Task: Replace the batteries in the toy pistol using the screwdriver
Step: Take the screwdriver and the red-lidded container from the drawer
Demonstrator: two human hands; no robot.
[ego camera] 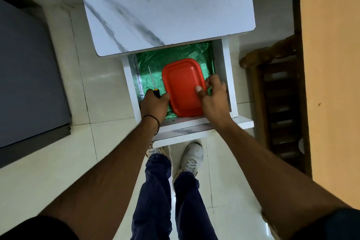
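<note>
In the open drawer below me: my left hand wraps the screwdriver, my right hand clamps the red box. Pistol not in sight. Fetching step, I judge; next, lift both out.

Red box lid; crinkled green drawer liner; white grey-veined marble tabletop.
</note>
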